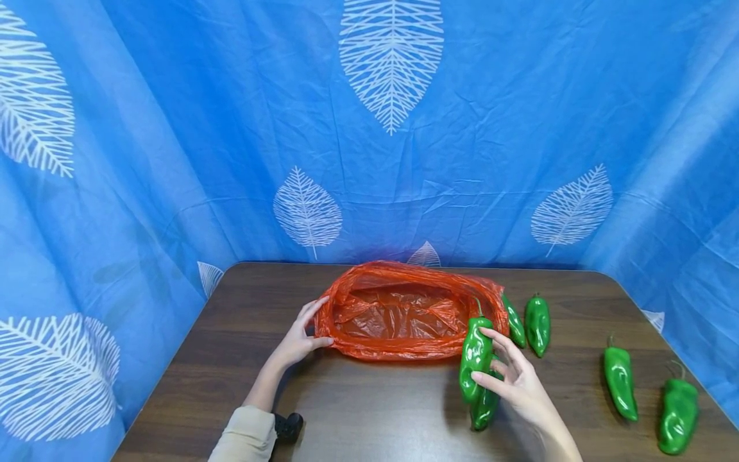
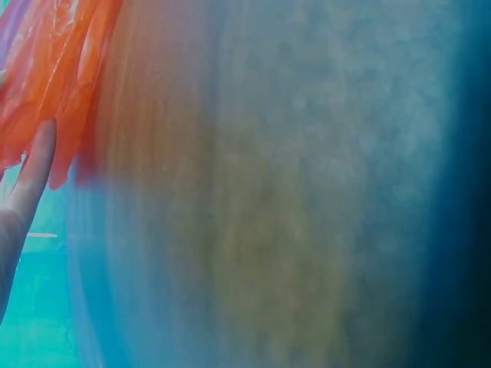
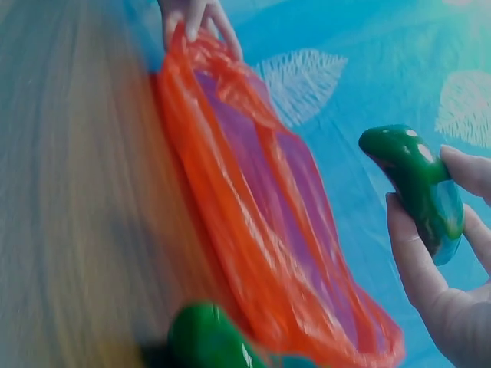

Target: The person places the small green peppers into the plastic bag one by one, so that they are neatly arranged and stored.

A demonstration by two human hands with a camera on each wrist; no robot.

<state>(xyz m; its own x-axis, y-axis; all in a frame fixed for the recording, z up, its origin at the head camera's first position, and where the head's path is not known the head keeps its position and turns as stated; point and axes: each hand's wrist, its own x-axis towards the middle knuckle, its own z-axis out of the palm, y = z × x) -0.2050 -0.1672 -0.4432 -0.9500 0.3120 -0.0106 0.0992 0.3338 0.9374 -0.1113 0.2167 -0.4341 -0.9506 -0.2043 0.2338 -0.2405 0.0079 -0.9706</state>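
Note:
A red plastic bag (image 1: 404,350) lies on the table with its wide mouth gaping upward. At its left end, my left hand (image 1: 297,340) holds the rim between thumb and fingers; the right wrist view shows that grip at the top. My right hand (image 1: 512,375) pinches a green pepper (image 1: 476,359) between thumb and fingers, stem up, in front of the bag's right end. A second green pepper (image 1: 485,410) is partly hidden behind the held one. In the right wrist view, the held pepper (image 3: 414,180) appears beside the bag (image 3: 230,215), apart from it.
Just right of the bag lie a half-covered pepper (image 1: 514,321) and another pepper (image 1: 537,325). Two more, a pepper (image 1: 620,382) and a pepper (image 1: 678,417), rest near the table's right edge. Blue leaf-patterned cloth (image 1: 491,128) hangs behind the brown table (image 1: 369,410).

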